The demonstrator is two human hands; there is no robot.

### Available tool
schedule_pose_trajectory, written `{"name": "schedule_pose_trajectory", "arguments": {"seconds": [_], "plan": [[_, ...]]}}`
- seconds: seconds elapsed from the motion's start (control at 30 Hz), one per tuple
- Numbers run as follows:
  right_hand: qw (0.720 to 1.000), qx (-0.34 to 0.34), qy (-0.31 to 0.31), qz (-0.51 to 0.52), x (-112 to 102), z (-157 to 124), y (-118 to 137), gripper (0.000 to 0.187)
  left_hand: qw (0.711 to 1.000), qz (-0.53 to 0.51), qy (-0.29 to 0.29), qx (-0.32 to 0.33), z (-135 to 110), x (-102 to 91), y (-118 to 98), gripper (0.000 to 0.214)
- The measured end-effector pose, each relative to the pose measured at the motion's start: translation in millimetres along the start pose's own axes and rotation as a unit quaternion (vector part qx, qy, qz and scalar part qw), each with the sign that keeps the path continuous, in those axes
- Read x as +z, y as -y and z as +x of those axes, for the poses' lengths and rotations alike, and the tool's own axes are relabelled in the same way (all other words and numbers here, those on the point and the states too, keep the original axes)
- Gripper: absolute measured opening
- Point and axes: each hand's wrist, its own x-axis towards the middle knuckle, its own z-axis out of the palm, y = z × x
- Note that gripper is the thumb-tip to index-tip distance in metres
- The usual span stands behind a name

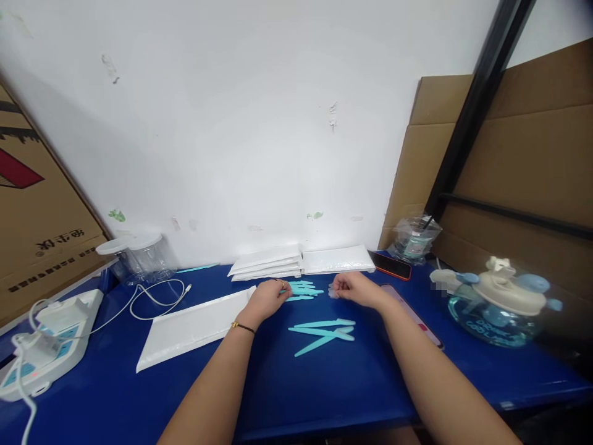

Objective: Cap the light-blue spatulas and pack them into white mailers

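My left hand [270, 298] rests on the blue table [324, 383] with its fingers curled over the left end of a small pile of light blue plastic sticks [306, 289]. My right hand [354, 288] is just right of that pile, its fingers pinched on a small clear piece [332, 291] that I cannot name. Three more light blue sticks [324, 332] lie loose nearer to me, between my forearms.
White padded envelopes [301, 262] are stacked by the wall; one long white pack [194, 327] lies left. Clear jar [139, 256], white cable [157, 296] and power strip [50, 340] at left. Phones [391, 264] [412, 315], wrapped cup [414, 238], glass jug [498, 306] at right.
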Motion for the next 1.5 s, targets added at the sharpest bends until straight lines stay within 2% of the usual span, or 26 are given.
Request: {"name": "schedule_pose_trajectory", "arguments": {"seconds": [0.13, 0.2, 0.27, 0.33, 0.4, 0.5, 0.6, 0.67, 0.73, 0.8, 0.9, 0.97, 1.07, 1.13, 1.2, 1.27, 1.43, 1.5], "plan": [[0.999, 0.038, -0.02, -0.02, -11, -4, -4, 0.017, 0.997, 0.052, -0.02, -0.056, -1, -2.4, 11, 0.019], [0.999, 0.031, 0.026, -0.029, -14, -10, 3, 0.021, 0.996, 0.051, -0.041, -0.062, -2, -3.0, 9, 0.022], [0.993, 0.04, 0.098, -0.057, -14, -16, 13, 0.021, 0.997, 0.02, -0.053, -0.054, -2, -3.7, 3, 0.024], [0.981, 0.059, 0.15, -0.106, -10, -19, 22, 0.016, 0.998, -0.026, -0.044, -0.031, -3, -4.3, -5, 0.022], [0.975, 0.057, 0.164, -0.139, -3, -19, 28, 0.011, 0.997, -0.069, -0.021, 0.001, -5, -3.5, -13, 0.025], [0.979, 0.019, 0.144, -0.144, 8, -14, 30, 0.008, 0.993, -0.101, 0.028, 0.047, -7, 2.2, -23, 0.03], [0.989, -0.007, 0.094, -0.117, 13, -8, 28, 0.008, 0.99, -0.097, 0.064, 0.075, -5, 10.5, -26, 0.027], [0.993, -0.017, 0.071, -0.093, 12, -7, 24, 0.008, 0.992, -0.085, 0.05, 0.076, -2, 13.4, -23, 0.024], [0.995, -0.018, 0.044, -0.083, 8, -6, 18, 0.007, 0.997, -0.06, 0.01, 0.057, 1, 12.0, -16, 0.024], [0.997, -0.003, 0.004, -0.078, 2, -5, 10, 0.007, 0.999, -0.024, -0.025, 0.016, 4, 7.3, -7, 0.025], [0.996, 0.04, -0.037, -0.064, -5, -5, 1, 0.011, 0.998, 0.019, -0.045, -0.038, 3, -0.6, 5, 0.024], [0.997, 0.049, -0.02, -0.048, -7, -7, 3, 0.016, 0.997, 0.017, -0.054, -0.047, 1, -3.7, 6, 0.022], [0.997, 0.026, 0.072, -0.031, -9, -13, 16, 0.024, 0.998, -0.044, -0.032, -0.017, -4, -4.0, -5, 0.025], [0.992, 0.005, 0.119, -0.044, -9, -17, 27, 0.026, 0.994, -0.096, 0.042, 0.031, -8, -1.2, -17, 0.031], [0.99, -0.008, 0.126, -0.064, -8, -19, 36, 0.024, 0.983, -0.117, 0.121, 0.074, -11, 3.6, -27, 0.034], [0.99, 0.001, 0.121, -0.07, -8, -19, 39, 0.025, 0.978, -0.109, 0.159, 0.084, -12, 9.2, -34, 0.028], [0.983, 0.048, 0.175, -0.02, -8, -20, 37, 0.033, 0.987, -0.108, 0.111, 0.033, -7, 15.0, -34, 0.021], [0.985, 0.043, 0.168, -0.009, -8, -20, 35, 0.03, 0.987, -0.135, 0.09, 0.019, -6, 12.3, -28, 0.023]]}}
